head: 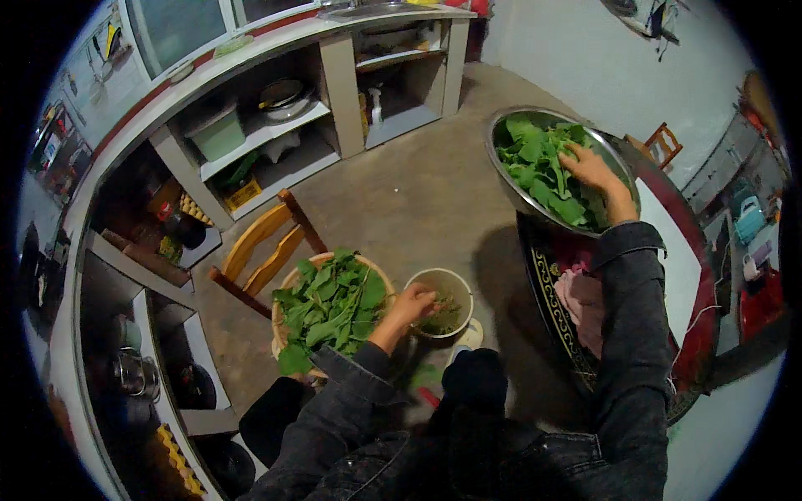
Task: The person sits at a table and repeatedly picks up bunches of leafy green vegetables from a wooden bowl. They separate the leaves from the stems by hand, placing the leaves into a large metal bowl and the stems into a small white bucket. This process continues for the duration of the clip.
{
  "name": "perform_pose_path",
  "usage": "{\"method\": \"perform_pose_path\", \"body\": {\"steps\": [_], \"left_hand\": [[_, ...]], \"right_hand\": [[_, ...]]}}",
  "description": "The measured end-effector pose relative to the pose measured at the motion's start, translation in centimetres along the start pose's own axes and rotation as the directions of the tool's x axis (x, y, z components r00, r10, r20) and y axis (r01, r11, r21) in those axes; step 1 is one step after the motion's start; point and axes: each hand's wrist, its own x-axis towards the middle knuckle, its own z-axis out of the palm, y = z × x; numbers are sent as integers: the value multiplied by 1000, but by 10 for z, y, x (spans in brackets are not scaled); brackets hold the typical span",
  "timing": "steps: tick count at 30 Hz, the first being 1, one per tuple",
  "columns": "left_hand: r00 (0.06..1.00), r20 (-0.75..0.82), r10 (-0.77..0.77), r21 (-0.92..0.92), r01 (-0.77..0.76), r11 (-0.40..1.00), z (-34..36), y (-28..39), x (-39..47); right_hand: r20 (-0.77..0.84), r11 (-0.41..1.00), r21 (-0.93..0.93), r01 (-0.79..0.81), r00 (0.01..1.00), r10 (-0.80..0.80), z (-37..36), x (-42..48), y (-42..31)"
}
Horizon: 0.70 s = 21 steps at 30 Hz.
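Leafy greens (536,160) fill much of a wide stainless-steel bowl (501,172) at the upper right. My right hand (594,172) reaches over its rim and touches the leaves; whether the fingers grip any is unclear. Over the mouth of a pale bucket (467,294) is my left hand (410,310), its fingers curled and their grip hard to make out. Stems and plant scraps (442,316) lie inside the bucket. Just left of it, a round basket (381,269) is heaped with more leafy greens (335,307).
A wooden chair (266,250) stands behind the basket. The bowl is at the edge of a dark red table (695,351), with pink cloth (579,307) below it. Counter shelves (269,144) curve along the left and back. A red object (429,396) lies on the floor near my foot.
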Motion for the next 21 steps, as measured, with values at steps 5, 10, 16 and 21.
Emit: {"method": "perform_pose_path", "body": {"steps": [5,10,16,21], "left_hand": [[996,-71,56,-286,-74,955,-32,28,-44],[918,-390,66,-369,-222,903,-116,32,-90],[745,-667,17,-375,-356,856,-191,11,-150],[814,-578,63,-357,-321,878,-211,-18,-129]], "right_hand": [[134,923,-353,-154,968,212,64,5,19],[77,993,-103,-55,995,63,45,3,36],[-71,984,-158,-85,995,75,-3,-3,-17],[-335,953,-289,94,922,-192,-40,-4,-56]]}}
